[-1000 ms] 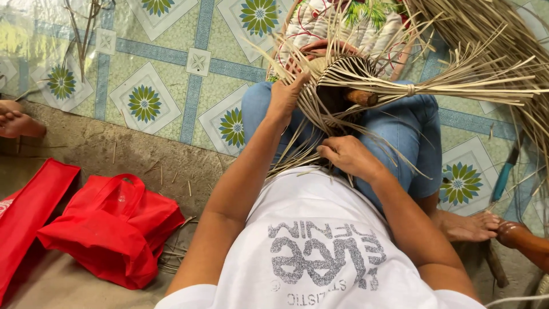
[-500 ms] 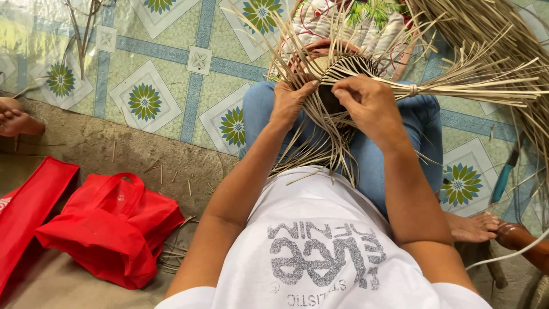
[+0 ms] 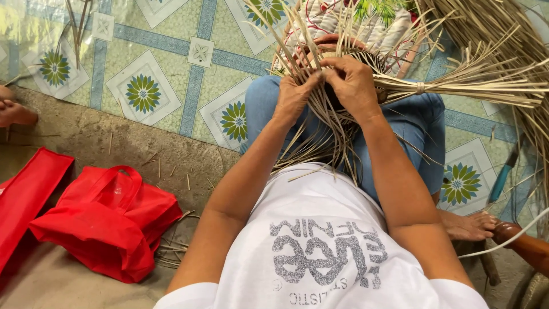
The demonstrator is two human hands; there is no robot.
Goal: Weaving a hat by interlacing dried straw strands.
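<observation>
left hand [image 3: 294,97]: closed on pale dry straw strips [image 3: 320,131] at the top of the weave; fingertips pinched on a strand just beside the right hand; a second ago raised alone at the left side of the bundle, now drawn in to the centre.
right hand [image 3: 354,86]: fingers curled and clamped over the same strip cluster, knuckles up; a second ago low in the lap near the belly, half a second ago up on the bundle, now touching the left hand.
change: both hands brought together at one spot on the work; judged as a shift from sorting loose ends to tightening or crossing a strand at that spot.
work location: half-woven straw piece held over the lap, above blue denim knees [image 3: 417,120]; loose ends hanging down toward the white printed shirt [image 3: 326,252].
tied bundle: one sheaf of long straw strips bound with a straw knot [image 3: 421,87], lying to the right across the knee.
counts: two hands on the weave; one tied sheaf; strips too many to count.
bags: two red fabric bags; one with handles [image 3: 108,223]; one flat at the left edge [image 3: 26,194].
floor: green and blue flower-patterned mat [image 3: 143,91]; bare concrete strip below it.
others: another person's foot at the left edge [image 3: 14,111]; bare foot lower right [image 3: 469,224].
</observation>
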